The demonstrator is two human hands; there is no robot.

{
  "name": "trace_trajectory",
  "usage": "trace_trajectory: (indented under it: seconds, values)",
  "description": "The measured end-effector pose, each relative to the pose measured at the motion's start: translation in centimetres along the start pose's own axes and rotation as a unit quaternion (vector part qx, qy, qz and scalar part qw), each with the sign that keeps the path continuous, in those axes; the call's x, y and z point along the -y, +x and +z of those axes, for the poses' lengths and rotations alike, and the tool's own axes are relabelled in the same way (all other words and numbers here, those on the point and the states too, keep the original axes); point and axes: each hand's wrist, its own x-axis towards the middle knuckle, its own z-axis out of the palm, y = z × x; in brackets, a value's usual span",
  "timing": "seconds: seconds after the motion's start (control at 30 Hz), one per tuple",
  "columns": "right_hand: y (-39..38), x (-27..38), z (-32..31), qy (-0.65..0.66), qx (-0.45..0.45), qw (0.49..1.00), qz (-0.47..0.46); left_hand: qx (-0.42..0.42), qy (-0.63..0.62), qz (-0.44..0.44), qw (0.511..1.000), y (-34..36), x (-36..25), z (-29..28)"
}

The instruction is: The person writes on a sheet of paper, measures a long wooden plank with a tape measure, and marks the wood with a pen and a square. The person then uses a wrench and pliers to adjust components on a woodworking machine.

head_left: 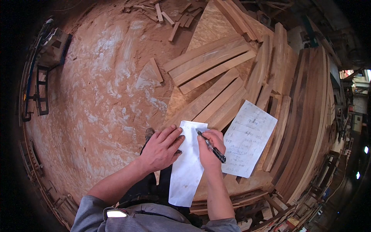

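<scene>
A long white sheet of paper (186, 170) lies over the near ends of some wooden boards (210, 102), with faint marks near its top. My left hand (162, 149) rests on the sheet's left edge, fingers stretched out and holding nothing. Closed around a dark pen (211, 145) is my right hand (212, 149); the pen's tip points at the upper part of the sheet. Just right of that hand lies a second sheet (251, 139), covered in handwriting and sketches, on top of other boards.
More planks (208, 63) are spread across a chipboard panel (205, 29). Long dark boards (305, 112) are stacked at the right. Offcuts (179, 19) lie on the dusty floor (104, 89) at the far side. A metal frame (41, 89) stands at the left.
</scene>
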Motion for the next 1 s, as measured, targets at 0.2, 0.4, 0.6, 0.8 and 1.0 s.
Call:
trace_trajectory:
  seconds: [0.2, 0.4, 0.6, 0.8, 1.0]
  values:
    - [0.02, -0.22, 0.02, -0.001, -0.003, 1.000, -0.011, -0.001, 0.004, 0.005, 1.000, -0.03, 0.09, 0.10]
    - [0.08, 0.12, -0.04, -0.002, 0.008, 1.000, -0.013, -0.001, 0.003, 0.005, 1.000, -0.01, 0.06, 0.09]
    - [0.18, 0.15, -0.11, -0.019, 0.011, 0.999, -0.022, -0.002, 0.002, 0.002, 1.000, -0.03, 0.06, 0.15]
    - [0.22, 0.07, -0.05, -0.024, 0.014, 0.999, -0.033, 0.000, 0.001, 0.003, 1.000, -0.05, 0.09, 0.18]
    - [0.09, 0.18, -0.31, -0.018, 0.006, 1.000, 0.004, 0.003, 0.001, 0.005, 1.000, 0.00, 0.09, 0.10]
